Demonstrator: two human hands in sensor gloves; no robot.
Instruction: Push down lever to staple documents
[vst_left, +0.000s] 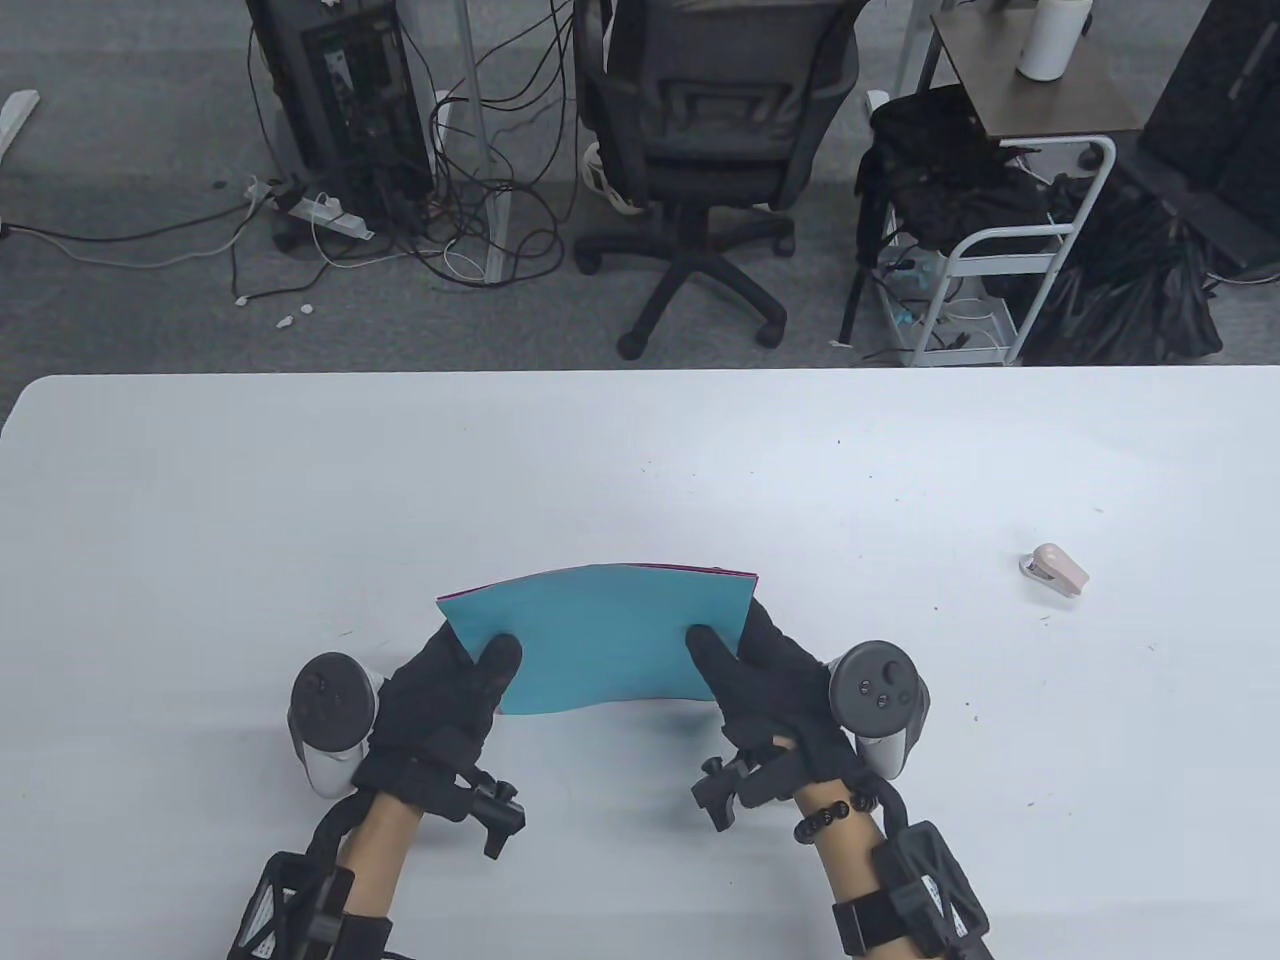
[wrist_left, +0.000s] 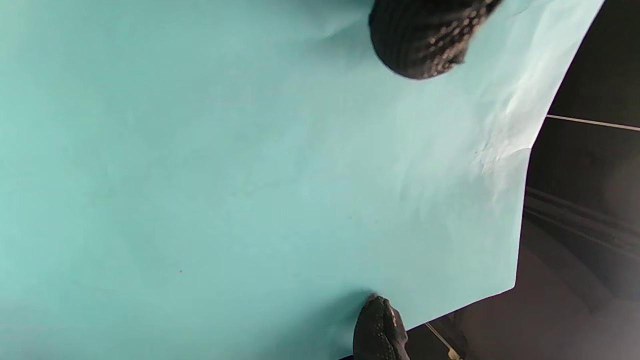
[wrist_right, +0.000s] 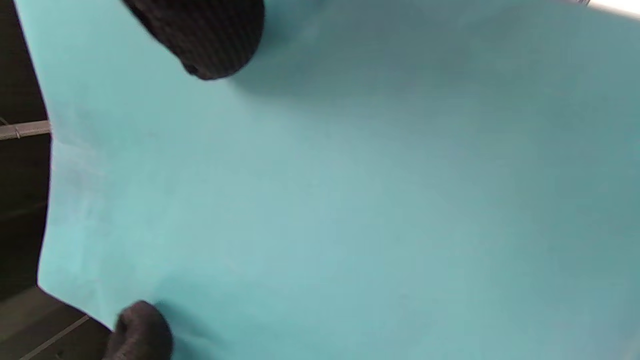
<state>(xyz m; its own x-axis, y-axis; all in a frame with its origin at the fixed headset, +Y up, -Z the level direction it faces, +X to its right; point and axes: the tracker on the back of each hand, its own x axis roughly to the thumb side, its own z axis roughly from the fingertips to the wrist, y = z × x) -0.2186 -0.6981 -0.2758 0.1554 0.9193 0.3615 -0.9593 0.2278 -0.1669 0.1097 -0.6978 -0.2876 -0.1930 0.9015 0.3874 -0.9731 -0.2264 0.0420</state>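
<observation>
A stack of papers (vst_left: 600, 635) with a teal sheet on top and a magenta edge behind it is held upright and bowed above the table's near middle. My left hand (vst_left: 450, 690) grips its left side, thumb on the front. My right hand (vst_left: 760, 680) grips its right side, thumb on the front. The teal sheet fills the left wrist view (wrist_left: 250, 190) and the right wrist view (wrist_right: 350, 210), with my fingertips (wrist_left: 420, 40) (wrist_right: 210, 40) pressing on it. A small pink stapler (vst_left: 1055, 570) lies on the white table (vst_left: 300, 520) to the right, apart from both hands.
An office chair (vst_left: 700, 150), a computer tower with cables (vst_left: 340, 110) and a white cart (vst_left: 1000, 260) stand on the floor beyond the table's far edge.
</observation>
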